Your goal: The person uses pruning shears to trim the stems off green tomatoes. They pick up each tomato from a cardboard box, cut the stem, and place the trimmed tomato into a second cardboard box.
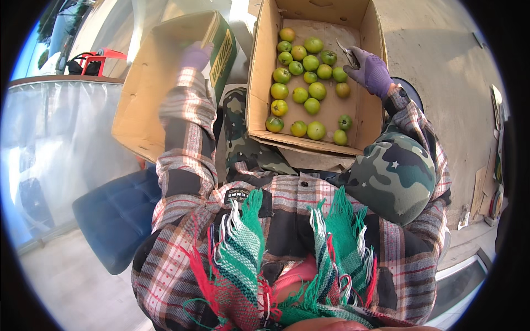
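My right hand (369, 71), in a purple glove with a grey palm, holds small metal snips (348, 53) over the right side of an open cardboard box (258, 70). Several green tomatoes (317, 90), some turning yellow or orange, lie spread on that box's floor. To the left, my left hand (196, 56), also gloved in purple, reaches over a second cardboard box (140, 95) with a green printed side. Motion blurs this hand. A faint greenish patch shows by its fingers, but whether it grips anything is unclear. My sleeve hides part of the second box's inside.
A dark blue padded seat (120, 219) stands at the lower left, beside a plastic-covered side (54, 157). Beyond is a red object (101, 60) with black parts. Flat cardboard pieces (482, 190) lean at the far right. My camouflage-clad knee (393, 178) is beside the tomato box.
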Tool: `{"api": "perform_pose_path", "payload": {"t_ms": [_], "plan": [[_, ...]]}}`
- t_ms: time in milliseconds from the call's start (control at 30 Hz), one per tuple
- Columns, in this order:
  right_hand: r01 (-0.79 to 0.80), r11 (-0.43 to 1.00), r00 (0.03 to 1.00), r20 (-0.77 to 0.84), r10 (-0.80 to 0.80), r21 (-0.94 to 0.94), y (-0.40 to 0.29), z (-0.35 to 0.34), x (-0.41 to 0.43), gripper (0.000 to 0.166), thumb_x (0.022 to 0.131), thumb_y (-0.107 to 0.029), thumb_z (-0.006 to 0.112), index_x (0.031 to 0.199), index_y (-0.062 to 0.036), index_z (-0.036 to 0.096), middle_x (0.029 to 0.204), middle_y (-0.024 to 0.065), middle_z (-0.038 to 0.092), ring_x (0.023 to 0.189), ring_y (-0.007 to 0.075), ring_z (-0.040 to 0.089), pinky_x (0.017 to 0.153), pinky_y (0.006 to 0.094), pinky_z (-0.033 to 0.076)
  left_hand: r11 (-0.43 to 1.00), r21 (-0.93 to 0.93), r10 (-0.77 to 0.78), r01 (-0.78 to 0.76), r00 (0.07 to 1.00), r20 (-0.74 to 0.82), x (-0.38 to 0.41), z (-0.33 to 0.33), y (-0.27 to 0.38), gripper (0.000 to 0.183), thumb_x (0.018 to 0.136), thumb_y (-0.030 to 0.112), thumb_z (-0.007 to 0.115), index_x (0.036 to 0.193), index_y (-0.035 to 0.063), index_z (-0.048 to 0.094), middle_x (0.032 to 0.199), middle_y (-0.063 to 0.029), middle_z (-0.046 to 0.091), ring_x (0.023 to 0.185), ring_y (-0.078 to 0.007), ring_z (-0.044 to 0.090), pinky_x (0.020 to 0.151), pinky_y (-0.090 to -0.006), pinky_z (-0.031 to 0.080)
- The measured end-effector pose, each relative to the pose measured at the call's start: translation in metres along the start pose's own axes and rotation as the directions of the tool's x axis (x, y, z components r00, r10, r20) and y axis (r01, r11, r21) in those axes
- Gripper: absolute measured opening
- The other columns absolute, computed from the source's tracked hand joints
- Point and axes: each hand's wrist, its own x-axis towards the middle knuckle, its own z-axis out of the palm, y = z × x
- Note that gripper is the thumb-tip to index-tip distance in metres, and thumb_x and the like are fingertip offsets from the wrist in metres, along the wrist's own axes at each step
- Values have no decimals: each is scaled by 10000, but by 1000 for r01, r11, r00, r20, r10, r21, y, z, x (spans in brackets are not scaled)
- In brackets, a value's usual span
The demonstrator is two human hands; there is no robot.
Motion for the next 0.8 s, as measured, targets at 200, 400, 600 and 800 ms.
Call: {"api": "perform_pose_path", "payload": {"t_ms": [200, 400, 600, 800], "plan": [[36, 999, 999, -15, -35, 35, 5, 5, 2, 483, 836, -356, 723, 1195, -50, 620, 1022, 208, 698, 993, 378, 673, 853, 457, 533, 994, 81, 69, -70, 997, 18, 6, 7, -4, 543, 961, 519, 459, 1232, 95, 662, 1199, -220, 670, 1112, -407, 633, 980, -484, 471], [26, 999, 999, -33, -25, 27, 9, 6, 0, 477, 834, -362, 722, 1192, -62, 625, 1025, 207, 699, 988, 379, 673, 855, 457, 531, 998, 66, 26, -20, 996, -85, -14, 4, 15, 551, 940, 532, 488, 1236, 101, 662, 1212, -222, 665, 1129, -412, 628, 984, -479, 474], [29, 1000, 1000, -12, -29, 13, 5, 6, 4, 486, 833, -377, 714, 1196, -65, 632, 1028, 201, 700, 993, 380, 673, 850, 456, 531, 992, 71, 124, -104, 904, -408, -49, -3, 36, 430, 890, 388, 674, 1223, 117, 665, 1236, -204, 655, 1168, -377, 609, 1006, -454, 474], [-7, 1000, 1000, 21, 7, -20, 10, 4, -1, 539, 843, -362, 713, 1261, -46, 585, 1032, 216, 690, 1003, 393, 664, 855, 453, 533, 762, 91, 645, -641, 737, -205, -121, 33, 161, 404, 844, 268, 744, 1193, 83, 658, 1192, -138, 675, 1127, -344, 620, 998, -437, 485]]}}
